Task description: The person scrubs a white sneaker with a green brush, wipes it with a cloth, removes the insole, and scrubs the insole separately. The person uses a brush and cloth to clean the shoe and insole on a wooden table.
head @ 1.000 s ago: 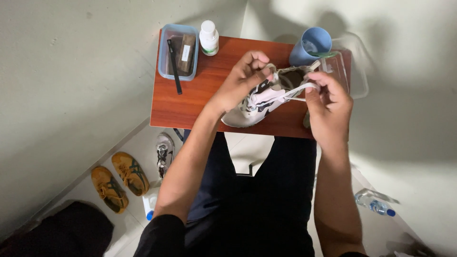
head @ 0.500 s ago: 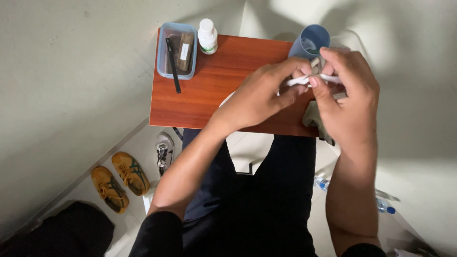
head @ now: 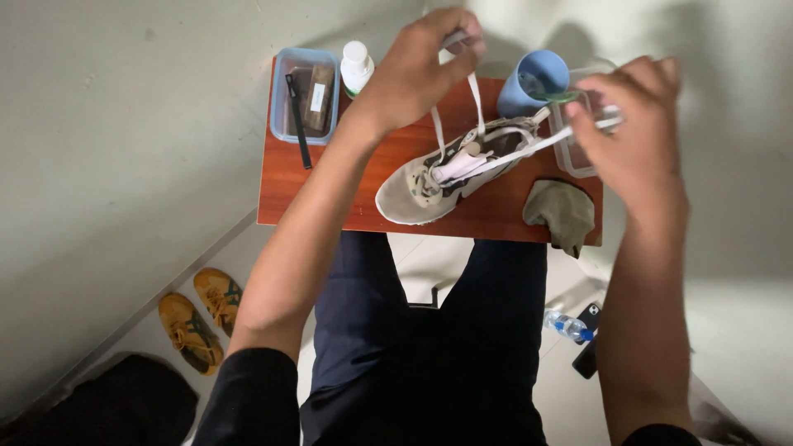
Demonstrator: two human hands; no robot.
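A dirty white sneaker (head: 425, 183) lies on its side on the small red-brown table (head: 330, 194). My left hand (head: 421, 62) is raised over the table's far edge, pinching one end of the white shoelace (head: 477, 97), which runs down to the shoe. Off to the right, my right hand (head: 632, 136) grips the lace's other end (head: 529, 149), stretched taut from the eyelets. Both laces are pulled away from the shoe.
A blue tray (head: 304, 92) with a brush and a dark stick, a white bottle (head: 357, 66), a blue cup (head: 535, 81), a clear container (head: 574, 157) and an olive cloth (head: 562, 213) sit on the table. On the floor: yellow shoes (head: 198, 318), a water bottle (head: 567, 325), a phone (head: 590, 351).
Both hands have drawn apart from close over the shoe, pulling the lace ends outward and up. The sneaker is uncovered and lies more to the left on the table.
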